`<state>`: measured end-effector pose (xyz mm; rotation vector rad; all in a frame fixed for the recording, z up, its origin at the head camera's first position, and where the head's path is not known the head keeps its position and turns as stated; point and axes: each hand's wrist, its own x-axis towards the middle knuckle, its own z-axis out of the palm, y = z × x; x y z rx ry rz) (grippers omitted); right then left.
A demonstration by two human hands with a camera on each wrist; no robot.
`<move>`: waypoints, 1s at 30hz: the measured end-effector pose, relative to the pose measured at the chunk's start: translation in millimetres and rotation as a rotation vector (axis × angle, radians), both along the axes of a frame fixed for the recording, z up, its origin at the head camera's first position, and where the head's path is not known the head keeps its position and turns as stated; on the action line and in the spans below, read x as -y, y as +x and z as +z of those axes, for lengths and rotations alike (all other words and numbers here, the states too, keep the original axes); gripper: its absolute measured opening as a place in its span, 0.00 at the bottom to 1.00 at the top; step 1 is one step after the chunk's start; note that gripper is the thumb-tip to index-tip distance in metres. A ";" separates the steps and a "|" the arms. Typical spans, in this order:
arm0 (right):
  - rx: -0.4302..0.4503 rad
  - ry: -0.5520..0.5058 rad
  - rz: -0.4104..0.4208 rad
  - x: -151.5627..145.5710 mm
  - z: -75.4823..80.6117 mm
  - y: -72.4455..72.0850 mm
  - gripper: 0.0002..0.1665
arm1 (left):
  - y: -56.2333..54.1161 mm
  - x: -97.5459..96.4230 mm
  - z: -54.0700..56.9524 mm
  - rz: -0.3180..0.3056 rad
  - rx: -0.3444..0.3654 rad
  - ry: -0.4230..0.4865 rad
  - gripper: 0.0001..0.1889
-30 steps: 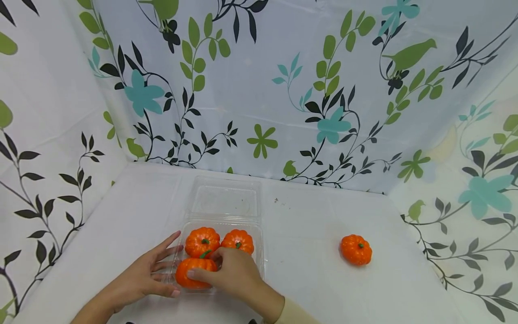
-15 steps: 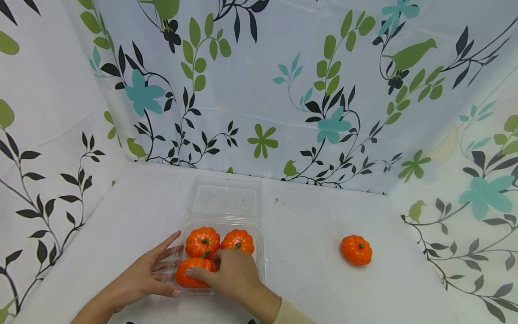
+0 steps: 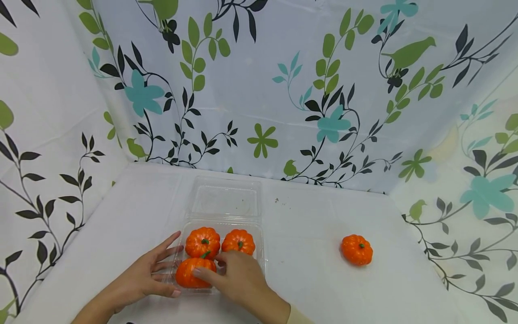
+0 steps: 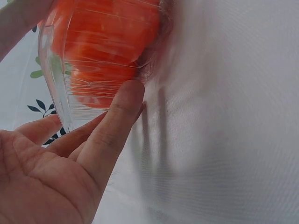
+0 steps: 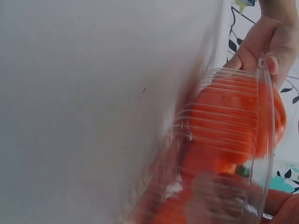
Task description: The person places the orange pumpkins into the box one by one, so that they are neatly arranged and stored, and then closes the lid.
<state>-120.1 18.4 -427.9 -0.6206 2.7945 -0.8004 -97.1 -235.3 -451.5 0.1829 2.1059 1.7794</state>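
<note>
A clear plastic clamshell box [image 3: 258, 230] lies with its lid [image 3: 225, 201] folded back. Three small orange pumpkins with green stems are inside: a back-left pumpkin [image 3: 202, 241], a back-right pumpkin [image 3: 238, 240] and a front-left pumpkin [image 3: 188, 272], which leans on its side. My right hand [image 3: 242, 275] reaches into the box, its thumb over the front-left pumpkin and its fingertips at that pumpkin's right side. Against the box's left wall rests my left hand [image 3: 141, 274], fingers spread. Ridged wall and orange pumpkin [image 4: 105, 32] fill the top of the left wrist view.
Another orange pumpkin [image 3: 356, 250] sits alone on the white tablecloth [image 3: 307, 270] to the right. Behind and on both sides hangs a white curtain [image 3: 243, 108] printed with leaves, birds and flowers.
My right hand has shifted slightly right, its thumb sliding back over the front-left pumpkin, which stays in place. The left hand has barely moved.
</note>
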 end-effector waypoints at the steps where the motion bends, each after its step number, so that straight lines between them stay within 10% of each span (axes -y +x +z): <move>1: 0.001 -0.001 0.002 -2.4 0.8 1.1 0.46 | -0.1 0.0 0.0 0.001 0.000 -0.002 0.63; 17: -0.267 -0.248 0.252 -49.0 -3.9 8.6 0.30 | -0.7 -3.5 0.4 0.026 0.029 -0.011 0.64; 30: -0.625 -0.572 0.204 -95.2 4.8 -11.1 0.38 | -1.2 -3.4 0.5 0.023 0.029 -0.009 0.64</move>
